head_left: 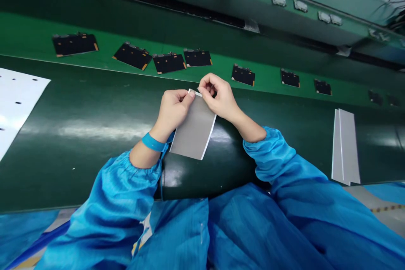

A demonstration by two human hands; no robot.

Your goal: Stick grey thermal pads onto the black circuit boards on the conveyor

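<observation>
A grey rectangular sheet with white edges [194, 130] hangs between my hands above the dark green bench. My left hand [175, 107] pinches its top left corner, thumb on the face of the sheet. My right hand [220, 97] is closed at the top right corner, thumb and forefinger pressed together at the white top edge. Whether those fingertips hold the sheet itself or a small piece at its edge, I cannot make out. A blue band [152, 142] circles my left wrist.
Several black panels with orange patches [169, 63] lie on the bright green strip [218, 76] behind my hands. More grey sheets [346, 147] lie at the right, and a white sheet with dark marks [19, 105] at the left. Small silvery parts [278, 0] line the upper shelf.
</observation>
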